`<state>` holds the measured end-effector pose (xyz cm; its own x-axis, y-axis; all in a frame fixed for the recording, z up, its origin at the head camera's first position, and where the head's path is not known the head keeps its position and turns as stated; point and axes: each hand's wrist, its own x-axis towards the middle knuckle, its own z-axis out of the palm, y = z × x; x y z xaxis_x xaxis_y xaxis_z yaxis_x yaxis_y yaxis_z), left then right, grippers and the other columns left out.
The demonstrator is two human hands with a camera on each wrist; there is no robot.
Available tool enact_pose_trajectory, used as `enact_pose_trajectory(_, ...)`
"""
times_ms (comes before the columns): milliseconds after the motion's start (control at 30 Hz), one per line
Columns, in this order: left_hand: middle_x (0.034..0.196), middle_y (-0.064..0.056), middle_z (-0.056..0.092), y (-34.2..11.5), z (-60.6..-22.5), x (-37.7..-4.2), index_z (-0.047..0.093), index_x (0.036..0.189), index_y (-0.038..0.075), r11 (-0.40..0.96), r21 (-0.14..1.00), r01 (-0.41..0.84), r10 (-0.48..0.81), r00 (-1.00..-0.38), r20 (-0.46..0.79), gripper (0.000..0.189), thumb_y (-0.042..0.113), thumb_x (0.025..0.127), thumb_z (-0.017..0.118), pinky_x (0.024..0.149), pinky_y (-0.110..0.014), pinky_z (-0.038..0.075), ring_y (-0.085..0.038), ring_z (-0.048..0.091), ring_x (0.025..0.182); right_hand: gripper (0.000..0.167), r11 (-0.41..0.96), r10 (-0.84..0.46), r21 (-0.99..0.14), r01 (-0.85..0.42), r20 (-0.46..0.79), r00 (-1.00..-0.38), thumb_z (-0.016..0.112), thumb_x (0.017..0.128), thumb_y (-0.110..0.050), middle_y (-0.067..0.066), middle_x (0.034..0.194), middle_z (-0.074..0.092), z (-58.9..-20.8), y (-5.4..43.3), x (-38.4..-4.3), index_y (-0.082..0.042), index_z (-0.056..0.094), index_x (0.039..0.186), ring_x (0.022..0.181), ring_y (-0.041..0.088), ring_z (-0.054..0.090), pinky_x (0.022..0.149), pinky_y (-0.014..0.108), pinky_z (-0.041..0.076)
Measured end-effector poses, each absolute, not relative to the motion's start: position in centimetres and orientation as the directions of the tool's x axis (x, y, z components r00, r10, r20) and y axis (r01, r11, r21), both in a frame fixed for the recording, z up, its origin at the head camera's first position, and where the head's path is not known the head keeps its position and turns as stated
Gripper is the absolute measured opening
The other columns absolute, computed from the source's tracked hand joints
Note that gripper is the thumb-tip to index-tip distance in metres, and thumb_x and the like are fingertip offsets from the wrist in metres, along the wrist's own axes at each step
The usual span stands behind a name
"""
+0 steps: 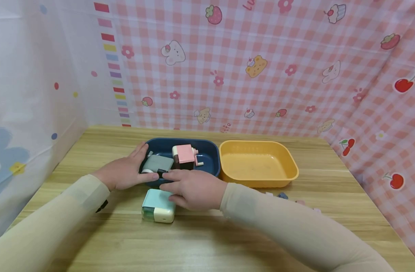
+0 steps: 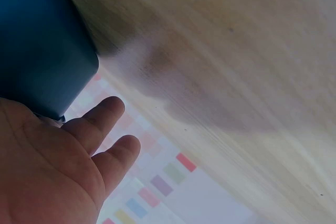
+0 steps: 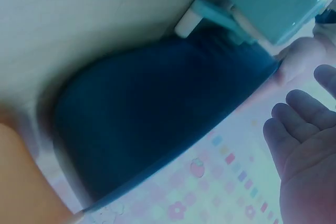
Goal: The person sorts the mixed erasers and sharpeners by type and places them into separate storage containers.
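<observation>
A navy plastic basket point(image 1: 212, 151) holds a grey pencil sharpener point(image 1: 161, 162) at its left and a pink hand-crank pencil sharpener point(image 1: 185, 153) near its middle. My left hand point(image 1: 124, 173) lies along the basket's left end, fingers extended on the outside and thumb stretched over the front rim by the grey sharpener. In front of the basket, on the table, stands a mint-green pencil sharpener point(image 1: 156, 199); its crank shows in the right wrist view. My right hand point(image 1: 195, 189) reaches over the front rim with relaxed, fairly straight fingers, partly covering the mint sharpener.
A yellow plastic basket point(image 1: 258, 181) stands right beside the navy one. Several small pieces, one of them dark grey point(image 1: 283, 195), lie in front of it, partly behind the right sleeve point(image 1: 282, 215). A checked cloth point(image 1: 234, 94) hangs behind the wooden table point(image 1: 210, 241).
</observation>
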<state>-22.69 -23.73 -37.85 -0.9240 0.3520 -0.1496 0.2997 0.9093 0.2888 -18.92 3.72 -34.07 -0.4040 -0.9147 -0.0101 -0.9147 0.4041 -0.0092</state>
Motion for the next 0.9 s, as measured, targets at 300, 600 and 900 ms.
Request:
enact_pose_trajectory(300,0.176,-0.025,0.0,-23.6,-37.8,-22.5,0.004,0.168,-0.002,0.911,0.293,0.292,0.345,-0.927,-0.149,0.124,0.085,0.092,0.048,0.117,-0.063,0.043,-0.049,0.022,0.159,0.05,0.354,-0.934,0.011,-0.935,-0.054,-0.354,0.061,0.106,-0.044,0.004,0.162,0.051,-34.7,3.4,-17.3,-0.024,0.059,0.152,0.153,0.015,0.044,0.123,0.029,0.04)
enact_pose_trajectory(600,0.176,-0.024,-0.001,-23.5,-37.8,-22.5,0.002,0.168,-0.002,0.91,0.3,0.285,0.342,-0.926,-0.158,0.125,0.086,0.091,0.048,0.118,-0.064,0.041,-0.049,0.022,0.159,0.052,0.33,-0.938,0.052,-0.942,-0.092,-0.334,0.064,0.104,-0.047,0.004,0.161,0.053,-35.7,3.4,-17.0,-0.027,0.059,0.152,0.149,0.017,0.051,0.123,0.031,0.042)
enact_pose_trajectory(900,0.176,-0.024,-0.002,-23.6,-37.8,-22.7,0.002,0.168,-0.001,0.913,0.295,0.282,0.339,-0.927,-0.162,0.124,0.084,0.092,0.049,0.119,-0.064,0.04,-0.048,0.018,0.16,0.05,0.314,-0.947,0.065,-0.947,-0.055,-0.318,0.066,0.103,-0.046,0.003,0.158,0.056,-36.1,3.6,-17.0,-0.028,0.062,0.149,0.145,0.018,0.056,0.121,0.031,0.043)
